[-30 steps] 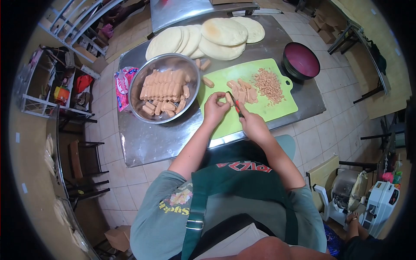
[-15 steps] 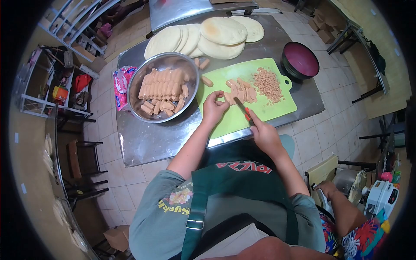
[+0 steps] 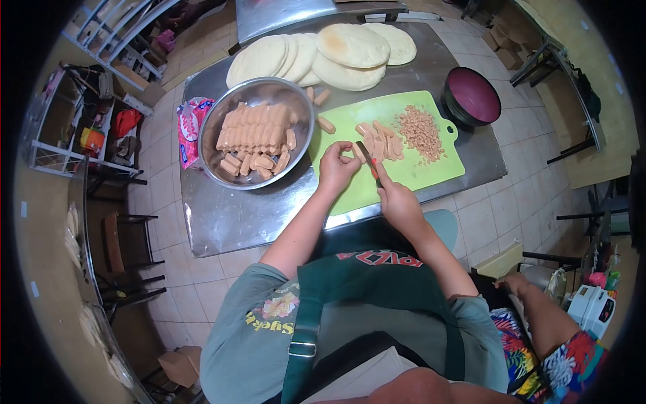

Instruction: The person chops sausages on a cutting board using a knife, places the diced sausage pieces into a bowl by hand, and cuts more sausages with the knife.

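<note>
My right hand [image 3: 402, 204] is closed round the red and black handle of a knife [image 3: 367, 156]. Its blade lies along a piece of sausage [image 3: 357, 151] on the green cutting board [image 3: 356, 192]. With fingers pinched, my left hand [image 3: 338, 166] holds that sausage piece at the blade's left side. Sliced sausage strips [image 3: 382, 143] lie just right of the knife, and a pile of finely diced sausage [image 3: 420, 133] is spread farther right. A steel bowl [image 3: 208, 165] full of sausages [image 3: 252, 128] stands left of the board.
Round flatbreads [image 3: 353, 47] lie along the table's back. A dark bowl with a maroon inside [image 3: 473, 97] stands at the right edge. A pink plastic packet [image 3: 192, 128] is beside the steel bowl. Another person's arm [image 3: 542, 310] is at lower right, near a white scale [image 3: 592, 308].
The knife has swung more upright and shifted left, its blade now against the sausage piece by my left fingers. The other person's arm at lower right has moved.
</note>
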The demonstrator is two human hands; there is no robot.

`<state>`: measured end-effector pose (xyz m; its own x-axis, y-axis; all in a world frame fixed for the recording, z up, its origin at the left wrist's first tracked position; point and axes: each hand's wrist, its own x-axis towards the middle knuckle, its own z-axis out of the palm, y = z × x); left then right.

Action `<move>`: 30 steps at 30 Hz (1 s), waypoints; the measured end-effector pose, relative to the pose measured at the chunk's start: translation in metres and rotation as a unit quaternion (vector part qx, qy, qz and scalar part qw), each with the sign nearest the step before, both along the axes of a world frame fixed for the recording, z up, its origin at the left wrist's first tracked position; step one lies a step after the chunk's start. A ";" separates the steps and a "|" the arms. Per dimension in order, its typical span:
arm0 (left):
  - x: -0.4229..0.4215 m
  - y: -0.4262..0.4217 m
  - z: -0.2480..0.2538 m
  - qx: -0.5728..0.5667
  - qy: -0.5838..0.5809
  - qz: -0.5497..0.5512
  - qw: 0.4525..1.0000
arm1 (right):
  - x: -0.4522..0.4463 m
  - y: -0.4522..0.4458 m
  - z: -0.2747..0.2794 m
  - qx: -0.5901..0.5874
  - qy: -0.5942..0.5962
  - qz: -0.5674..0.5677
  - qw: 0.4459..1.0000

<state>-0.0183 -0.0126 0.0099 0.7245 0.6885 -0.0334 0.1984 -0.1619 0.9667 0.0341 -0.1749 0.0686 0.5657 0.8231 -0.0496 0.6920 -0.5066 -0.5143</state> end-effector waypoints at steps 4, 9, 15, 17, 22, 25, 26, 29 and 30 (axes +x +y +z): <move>0.001 0.002 -0.004 -0.012 -0.010 -0.003 1.000 | 0.014 0.010 0.010 -0.054 0.039 0.020 0.998; 0.001 0.001 -0.008 -0.015 -0.015 -0.009 1.000 | 0.043 0.027 0.023 -0.075 0.046 0.067 0.994; 0.001 0.000 -0.008 0.014 -0.017 -0.004 1.000 | 0.049 0.032 0.042 -0.122 0.120 0.070 0.983; 0.002 -0.001 -0.007 0.028 -0.016 0.004 0.999 | 0.042 0.024 0.045 -0.111 0.148 0.048 0.982; 0.000 -0.002 -0.003 0.028 -0.032 0.008 0.999 | 0.031 0.017 0.032 -0.123 0.096 0.051 0.986; 0.000 0.000 -0.007 0.037 -0.027 0.003 0.999 | 0.028 0.022 0.032 -0.149 0.066 0.054 0.985; 0.001 0.000 -0.006 0.038 -0.031 -0.001 0.999 | 0.027 0.025 0.032 -0.163 0.056 0.054 0.983; 0.001 0.000 -0.005 0.029 -0.010 -0.002 1.000 | 0.023 0.027 0.033 -0.178 0.036 0.047 0.982; 0.000 -0.001 -0.005 0.028 -0.009 -0.004 1.000 | 0.021 0.024 0.030 -0.178 0.037 0.045 0.982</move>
